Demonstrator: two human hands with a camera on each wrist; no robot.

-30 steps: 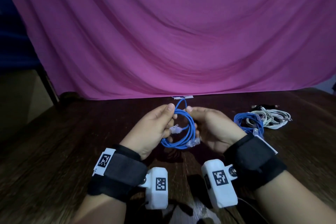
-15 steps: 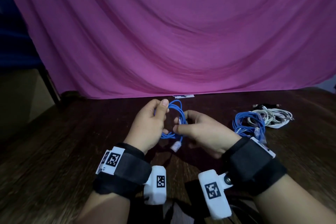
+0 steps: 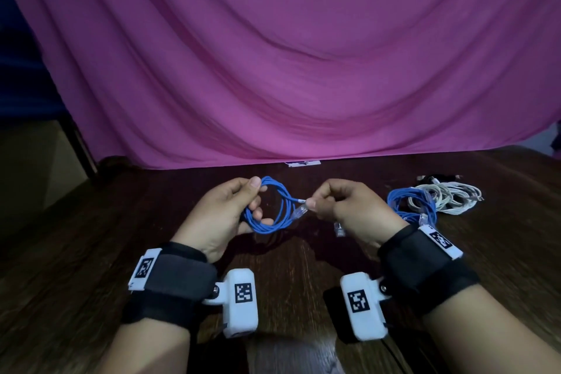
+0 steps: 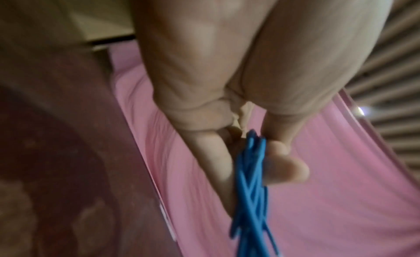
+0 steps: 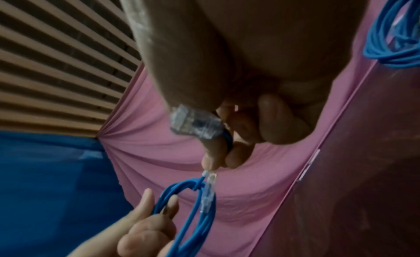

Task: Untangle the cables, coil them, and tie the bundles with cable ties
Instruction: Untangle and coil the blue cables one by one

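Observation:
A blue network cable coil [image 3: 280,209] hangs above the dark wooden table [image 3: 91,252]. My left hand [image 3: 226,212] grips the coil's left side, with thumb and fingers closed round the strands [image 4: 250,171]. My right hand [image 3: 337,205] pinches the cable's end at the coil's right side, where a short whitish piece [image 5: 206,173] shows at the fingertips; I cannot tell if it is a tie. One clear plug [image 5: 195,124] sticks out under the right thumb. A second clear plug [image 3: 299,214] dangles by the coil.
To the right on the table lie another blue cable bundle [image 3: 413,206], a white cable bundle [image 3: 449,197] and a black cable [image 3: 437,177]. A pink cloth [image 3: 288,70] hangs behind the table. A small white label [image 3: 303,163] lies at its foot.
My hands have drawn apart. The right hand moved right, pulling the cable's end out from the coil. The coil has turned to face me in the left hand.

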